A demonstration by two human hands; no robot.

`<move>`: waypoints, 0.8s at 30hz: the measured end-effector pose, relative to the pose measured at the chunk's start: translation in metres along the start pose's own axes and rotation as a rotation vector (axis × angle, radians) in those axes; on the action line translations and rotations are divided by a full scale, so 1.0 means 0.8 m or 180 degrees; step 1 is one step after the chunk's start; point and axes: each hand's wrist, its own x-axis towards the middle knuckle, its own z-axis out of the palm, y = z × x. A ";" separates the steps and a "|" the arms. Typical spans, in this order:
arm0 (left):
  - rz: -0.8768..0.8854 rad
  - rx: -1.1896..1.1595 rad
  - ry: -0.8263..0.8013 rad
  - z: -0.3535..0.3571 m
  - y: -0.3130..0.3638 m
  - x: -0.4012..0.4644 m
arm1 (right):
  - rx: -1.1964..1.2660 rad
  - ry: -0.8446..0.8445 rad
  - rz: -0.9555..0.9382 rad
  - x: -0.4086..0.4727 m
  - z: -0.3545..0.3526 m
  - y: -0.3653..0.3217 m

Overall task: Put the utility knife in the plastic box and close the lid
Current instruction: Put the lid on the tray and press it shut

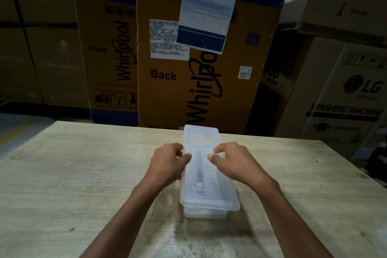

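A long translucent plastic box [204, 212] lies lengthwise on the wooden table, with its lid [207, 192] resting on top, slightly skewed to the right at the near end. Through the lid the utility knife [199, 174] shows as a dark narrow shape inside. My left hand [169, 160] holds the lid's left edge, thumb on top and fingers curled down the side. My right hand [234, 160] rests on the lid's right edge in the same way, thumb and forefinger pressing on it.
The wooden table [83, 174] stretches wide on both sides of the box. Behind its far edge stand tall Whirlpool cartons [167, 73] with a paper sheet [207, 8] stuck on. LG washing machine cartons [345, 98] are stacked at the right.
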 end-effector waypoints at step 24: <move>-0.0389 -0.0912 0.0022 0.017 -0.004 -0.008 | 0.1246 -0.0576 0.0160 0.005 -0.005 0.028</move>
